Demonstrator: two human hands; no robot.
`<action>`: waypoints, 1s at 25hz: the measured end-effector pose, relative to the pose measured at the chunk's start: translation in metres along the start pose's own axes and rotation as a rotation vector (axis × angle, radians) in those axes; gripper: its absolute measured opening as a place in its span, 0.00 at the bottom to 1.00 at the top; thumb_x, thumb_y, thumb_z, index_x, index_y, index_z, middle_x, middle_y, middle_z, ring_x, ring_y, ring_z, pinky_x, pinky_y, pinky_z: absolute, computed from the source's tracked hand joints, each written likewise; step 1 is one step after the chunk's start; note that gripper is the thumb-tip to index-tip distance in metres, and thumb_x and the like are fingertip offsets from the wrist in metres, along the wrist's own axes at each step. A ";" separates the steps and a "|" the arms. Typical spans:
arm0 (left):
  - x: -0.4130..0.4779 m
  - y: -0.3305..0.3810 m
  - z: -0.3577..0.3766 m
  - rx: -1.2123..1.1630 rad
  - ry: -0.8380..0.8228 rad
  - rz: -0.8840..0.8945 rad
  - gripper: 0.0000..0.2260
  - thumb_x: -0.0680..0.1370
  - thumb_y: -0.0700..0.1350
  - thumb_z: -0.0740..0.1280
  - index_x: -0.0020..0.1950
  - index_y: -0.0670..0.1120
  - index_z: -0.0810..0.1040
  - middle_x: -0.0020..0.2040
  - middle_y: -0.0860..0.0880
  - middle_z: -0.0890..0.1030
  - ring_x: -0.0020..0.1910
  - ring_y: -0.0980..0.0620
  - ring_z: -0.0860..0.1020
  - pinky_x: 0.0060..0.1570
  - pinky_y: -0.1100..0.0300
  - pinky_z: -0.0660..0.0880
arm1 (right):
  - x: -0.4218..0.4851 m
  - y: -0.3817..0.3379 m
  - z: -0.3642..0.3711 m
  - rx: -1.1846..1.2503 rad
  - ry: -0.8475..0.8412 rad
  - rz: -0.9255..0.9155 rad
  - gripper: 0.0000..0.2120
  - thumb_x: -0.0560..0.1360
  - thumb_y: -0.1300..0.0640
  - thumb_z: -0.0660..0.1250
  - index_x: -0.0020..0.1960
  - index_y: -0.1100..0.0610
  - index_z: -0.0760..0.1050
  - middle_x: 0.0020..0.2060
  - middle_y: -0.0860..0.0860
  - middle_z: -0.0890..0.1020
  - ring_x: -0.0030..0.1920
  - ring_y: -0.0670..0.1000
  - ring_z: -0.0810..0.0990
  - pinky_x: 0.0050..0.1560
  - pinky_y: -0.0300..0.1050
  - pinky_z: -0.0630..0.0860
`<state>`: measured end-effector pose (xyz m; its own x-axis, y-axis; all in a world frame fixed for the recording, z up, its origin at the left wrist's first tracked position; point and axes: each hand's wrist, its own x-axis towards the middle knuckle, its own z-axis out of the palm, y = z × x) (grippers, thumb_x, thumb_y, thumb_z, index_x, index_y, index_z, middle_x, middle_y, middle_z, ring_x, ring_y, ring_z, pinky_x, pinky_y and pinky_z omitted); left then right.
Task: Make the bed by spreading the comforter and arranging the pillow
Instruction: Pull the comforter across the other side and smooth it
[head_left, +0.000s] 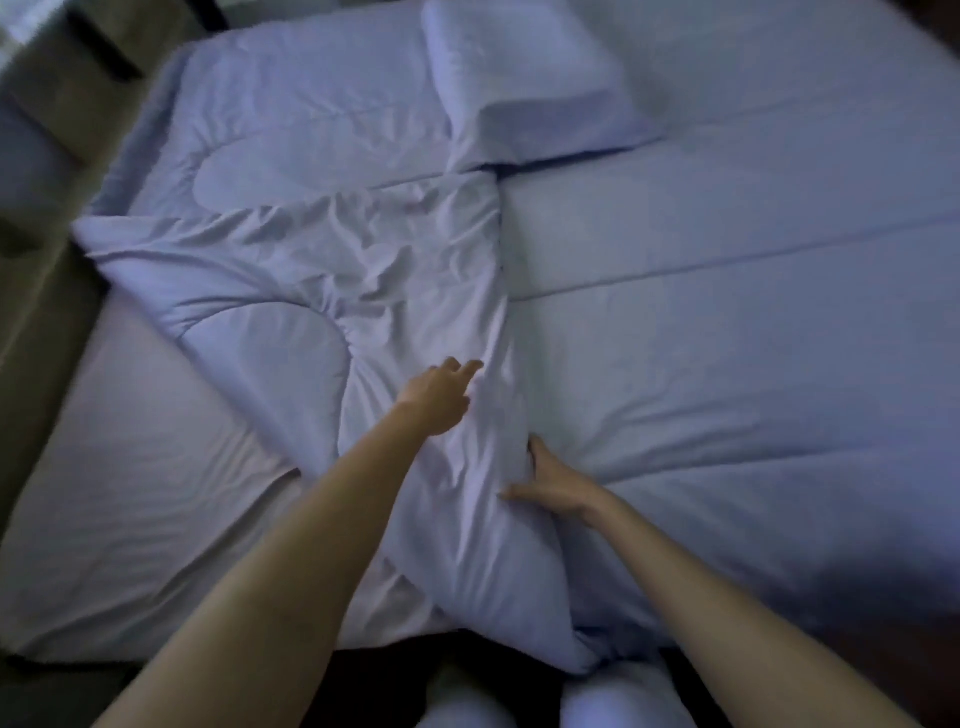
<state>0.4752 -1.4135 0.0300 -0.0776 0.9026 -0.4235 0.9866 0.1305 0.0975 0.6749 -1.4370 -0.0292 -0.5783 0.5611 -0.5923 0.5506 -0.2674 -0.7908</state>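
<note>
Spreading hardly begun; pillow (524, 88) not yet arranged.
The comforter (322, 270) lies bunched over the bed's (727, 312) left half; the right hand (553, 483) grips its folded edge, the left hand (439, 397) rests loose-fingered on top, holding nothing. The pillow lies askew near the head.

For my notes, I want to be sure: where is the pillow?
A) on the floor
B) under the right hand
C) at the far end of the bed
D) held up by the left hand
C: the pillow lies at the far end of the bed, well beyond the left hand and the right hand, both on the comforter.
</note>
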 end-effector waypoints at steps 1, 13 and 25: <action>0.004 0.001 0.005 -0.019 0.006 0.065 0.22 0.80 0.48 0.58 0.74 0.53 0.59 0.70 0.44 0.66 0.65 0.38 0.71 0.59 0.45 0.73 | -0.006 0.001 0.016 -0.046 0.017 -0.011 0.47 0.66 0.54 0.77 0.75 0.57 0.53 0.69 0.50 0.67 0.69 0.49 0.67 0.67 0.41 0.65; 0.033 -0.057 0.025 0.215 0.087 0.119 0.24 0.80 0.45 0.44 0.75 0.45 0.63 0.79 0.42 0.46 0.76 0.36 0.53 0.67 0.34 0.57 | -0.089 -0.039 0.163 -0.353 -0.196 -0.217 0.23 0.73 0.67 0.64 0.67 0.58 0.69 0.63 0.58 0.76 0.61 0.56 0.75 0.54 0.43 0.69; -0.194 -0.222 -0.042 -0.093 0.628 -0.704 0.13 0.72 0.37 0.66 0.57 0.39 0.73 0.62 0.37 0.64 0.56 0.29 0.70 0.56 0.39 0.72 | -0.107 -0.040 0.185 -0.761 -0.103 -0.354 0.43 0.71 0.55 0.67 0.77 0.43 0.45 0.66 0.59 0.75 0.61 0.61 0.76 0.55 0.47 0.73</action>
<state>0.2650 -1.6002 0.1282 -0.7402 0.6560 0.1474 0.6704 0.7369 0.0870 0.6030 -1.6311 0.0376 -0.8248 0.4283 -0.3691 0.5603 0.5319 -0.6349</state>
